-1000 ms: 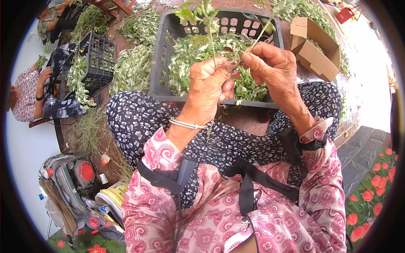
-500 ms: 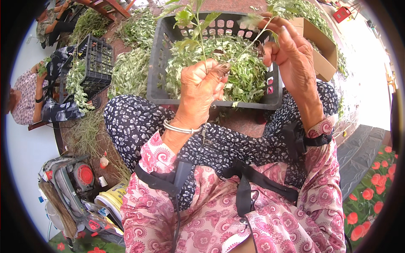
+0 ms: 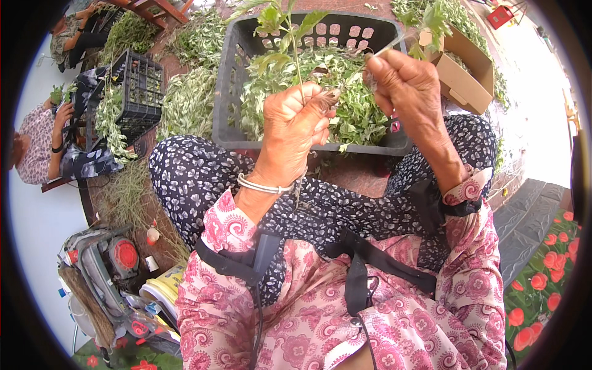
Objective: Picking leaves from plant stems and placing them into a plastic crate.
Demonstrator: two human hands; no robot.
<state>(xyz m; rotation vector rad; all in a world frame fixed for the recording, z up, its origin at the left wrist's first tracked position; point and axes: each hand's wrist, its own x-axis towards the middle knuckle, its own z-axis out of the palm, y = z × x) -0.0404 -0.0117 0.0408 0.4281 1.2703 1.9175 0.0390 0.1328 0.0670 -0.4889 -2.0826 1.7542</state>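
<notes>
My left hand (image 3: 288,126) is closed around the lower part of a leafy green stem (image 3: 290,34), which stands upright above the fist. A second thin stem runs from that grip toward my right hand (image 3: 410,86), whose fingers are pinched on it. Leaves of this sprig (image 3: 435,23) stick out beyond the right knuckles. Below both hands sits a dark grey plastic crate (image 3: 227,92) with holes in its walls, between my knees. Loose green leaves (image 3: 361,117) fill much of it.
Heaps of leafy stems (image 3: 188,102) lie left of the crate. An open cardboard box (image 3: 465,74) stands at right. Another person (image 3: 46,132) sits at far left by a black crate (image 3: 140,86). A machine with a red round part (image 3: 125,254) is at lower left.
My right hand has moved a little down and left, and its spread fingers have closed on the second stem. My left hand has stayed nearly in place.
</notes>
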